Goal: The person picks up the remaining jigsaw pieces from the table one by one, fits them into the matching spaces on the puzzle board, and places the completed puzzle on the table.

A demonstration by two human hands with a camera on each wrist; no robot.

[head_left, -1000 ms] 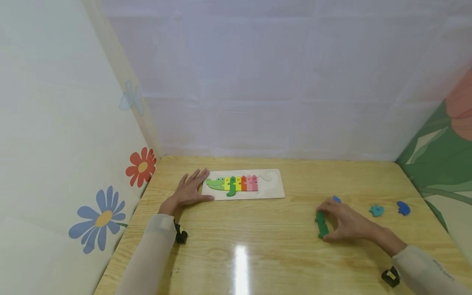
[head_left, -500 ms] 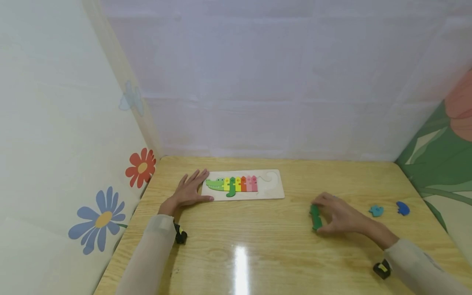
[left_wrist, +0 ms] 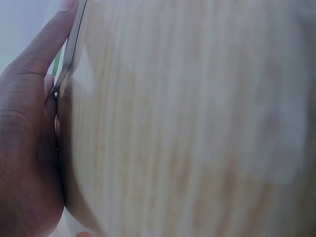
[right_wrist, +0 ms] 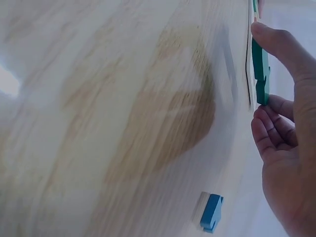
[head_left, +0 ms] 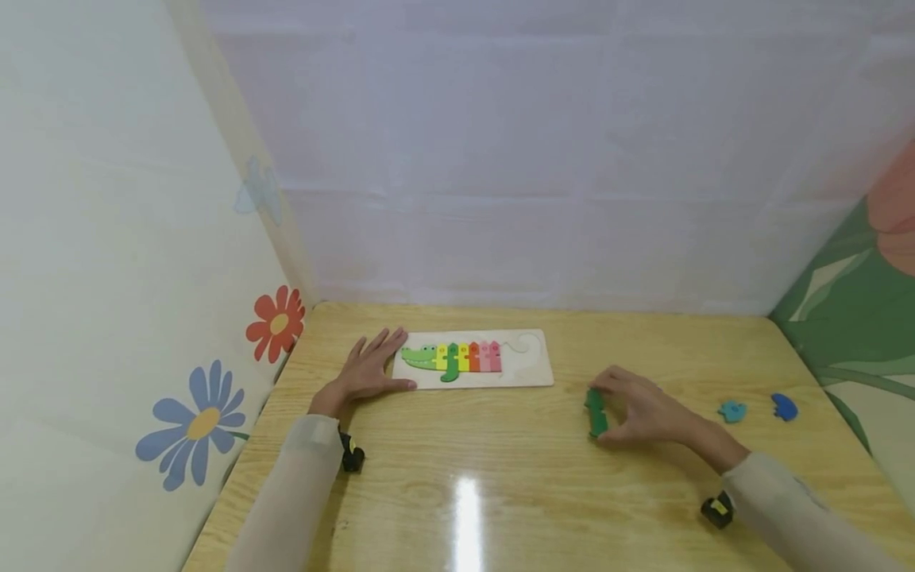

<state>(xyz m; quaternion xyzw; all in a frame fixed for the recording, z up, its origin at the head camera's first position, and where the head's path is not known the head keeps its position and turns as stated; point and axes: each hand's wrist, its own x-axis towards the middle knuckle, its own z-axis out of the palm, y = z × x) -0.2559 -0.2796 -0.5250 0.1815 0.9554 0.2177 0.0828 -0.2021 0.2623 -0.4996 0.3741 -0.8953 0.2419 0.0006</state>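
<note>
My left hand (head_left: 367,373) lies at the left end of a pale wooden puzzle board (head_left: 530,372), fingers straight at its upper corner and thumb at its lower edge. In the board sits part of a crocodile: a green head (head_left: 418,357), then yellow, green, orange and pink pieces. Its right end shows bare wood with a curled tail outline. Farther right, my right hand (head_left: 643,409) pinches a dark green puzzle piece (head_left: 596,413) between thumb and fingers; the right wrist view shows this green piece (right_wrist: 259,69) held on edge above the table.
On the right side of the table (head_left: 457,453) lie a light blue puzzle piece (head_left: 732,411) and a dark blue puzzle piece (head_left: 784,407). One blue piece (right_wrist: 211,212) shows low in the right wrist view. A white cloth wall (head_left: 457,238) stands behind the table.
My right hand has moved left and slightly toward the back with the green piece, nearing the board. The blue piece beside that hand is now hidden in the head view. My left hand stays put.
</note>
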